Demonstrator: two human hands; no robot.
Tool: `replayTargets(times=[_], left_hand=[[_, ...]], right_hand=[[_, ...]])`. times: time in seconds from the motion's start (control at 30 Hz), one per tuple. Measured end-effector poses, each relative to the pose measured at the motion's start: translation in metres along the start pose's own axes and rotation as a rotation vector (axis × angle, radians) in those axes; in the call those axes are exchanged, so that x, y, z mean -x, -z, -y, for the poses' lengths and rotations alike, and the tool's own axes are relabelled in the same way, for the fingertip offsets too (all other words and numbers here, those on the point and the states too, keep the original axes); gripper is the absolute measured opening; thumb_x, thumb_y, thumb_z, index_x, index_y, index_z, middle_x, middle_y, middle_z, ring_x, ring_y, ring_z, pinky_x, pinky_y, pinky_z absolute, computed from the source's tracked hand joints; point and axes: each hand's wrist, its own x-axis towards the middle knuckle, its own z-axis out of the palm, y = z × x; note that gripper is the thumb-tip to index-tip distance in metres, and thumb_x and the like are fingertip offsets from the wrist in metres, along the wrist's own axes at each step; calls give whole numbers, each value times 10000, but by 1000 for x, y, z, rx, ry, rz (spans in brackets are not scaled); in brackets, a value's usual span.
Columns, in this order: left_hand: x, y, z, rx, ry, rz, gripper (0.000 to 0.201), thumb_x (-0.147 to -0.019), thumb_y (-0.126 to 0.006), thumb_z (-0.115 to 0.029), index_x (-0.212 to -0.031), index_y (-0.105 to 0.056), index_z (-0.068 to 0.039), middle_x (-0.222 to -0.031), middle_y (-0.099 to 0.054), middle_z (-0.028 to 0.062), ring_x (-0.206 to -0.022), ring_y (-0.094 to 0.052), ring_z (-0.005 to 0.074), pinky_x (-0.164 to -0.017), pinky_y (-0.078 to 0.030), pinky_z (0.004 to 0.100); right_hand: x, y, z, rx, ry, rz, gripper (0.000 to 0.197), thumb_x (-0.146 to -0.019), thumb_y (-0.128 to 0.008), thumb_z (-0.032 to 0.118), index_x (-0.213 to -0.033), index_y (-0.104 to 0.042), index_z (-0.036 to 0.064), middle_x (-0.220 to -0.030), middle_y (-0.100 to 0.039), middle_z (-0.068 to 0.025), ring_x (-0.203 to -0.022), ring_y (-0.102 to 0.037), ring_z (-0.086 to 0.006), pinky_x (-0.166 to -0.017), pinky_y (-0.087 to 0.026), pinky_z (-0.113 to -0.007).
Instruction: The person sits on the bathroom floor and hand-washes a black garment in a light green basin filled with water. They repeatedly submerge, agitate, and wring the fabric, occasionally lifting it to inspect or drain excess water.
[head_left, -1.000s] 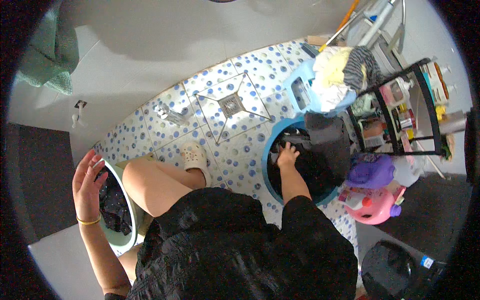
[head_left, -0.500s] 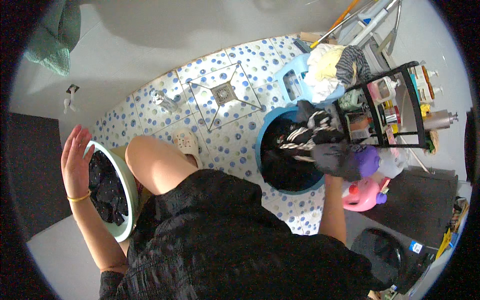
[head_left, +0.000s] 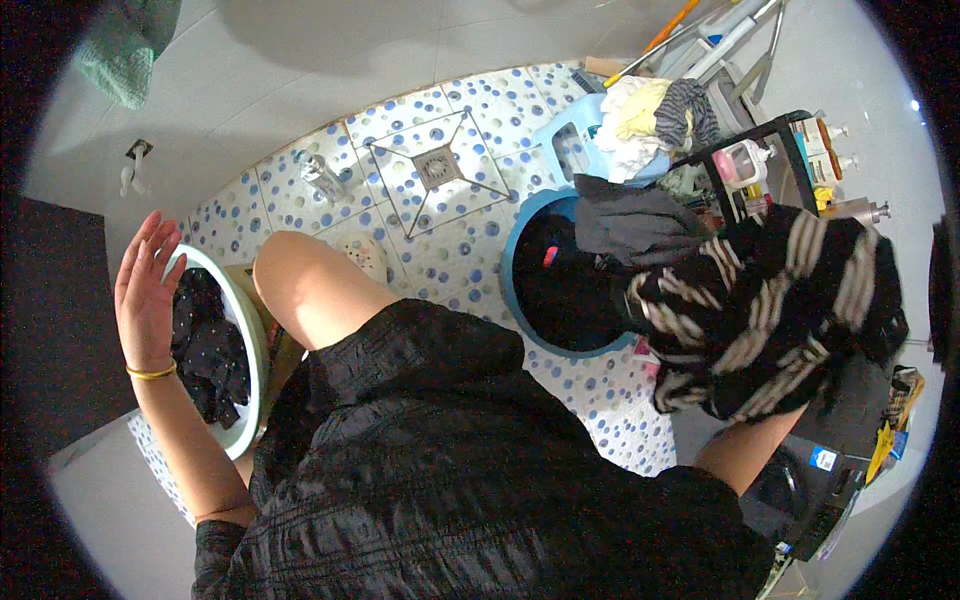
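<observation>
My left hand (head_left: 147, 290) is raised beside a pale green basin (head_left: 250, 345), its fingers stretched out with nothing in them. Inside that basin lie dark clothes with small light specks (head_left: 210, 350). On the other side, my right hand holds up a black garment with light stripes (head_left: 770, 300); the cloth covers the fingers, so only the forearm shows. The garment hangs at the right edge of a blue tub (head_left: 512, 285). Black clothes (head_left: 565, 290) fill the tub, and a dark grey cloth (head_left: 635, 220) drapes over its rim.
A light blue stool (head_left: 565, 140) carries a pile of white, yellow and striped clothes (head_left: 645, 120). Behind the raised garment stands a black shelf rack (head_left: 800, 170) with bottles. A metal floor drain (head_left: 437, 168) and a clear container (head_left: 320, 178) are ahead on the dotted tiles.
My right hand has lifted the striped garment out of the blue tub, up and to the right. The grey cloth has shifted onto the tub's far rim. My left hand has barely moved.
</observation>
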Motion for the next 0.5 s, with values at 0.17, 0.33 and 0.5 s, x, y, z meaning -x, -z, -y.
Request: replayTargets(times=[0.17, 0.33, 0.5], left_hand=[[6, 22, 5, 47, 19, 2, 378, -889, -426, -202, -1210, -415, -4, -1172, -486, 113, -1066, -479, 187, -860, -400, 290], [12, 21, 2, -8, 38, -59, 380, -888, -428, -209, -1211, -415, -8, -1173, -485, 109, -1078, -468, 189, -878, -385, 301], [13, 17, -6, 27, 7, -91, 377, -890, -422, -208, -1209, -415, -8, -1167, -487, 108, -1078, -470, 193, -883, -380, 307]], right_hand=[[2, 32, -10, 54, -18, -51, 588, -655, -676, 167, -1161, -428, -3, -1261, -382, -168, -1157, -378, -299, -969, -295, -375], [-5, 56, -22, 83, -35, -90, 596, -655, -676, 165, -1166, -422, -6, -1270, -371, -170, -1163, -371, -302, -970, -294, -377], [-23, 46, -20, 143, -3, -96, 605, -654, -677, 164, -1171, -416, -9, -1279, -359, -173, -1168, -364, -304, -971, -292, -378]])
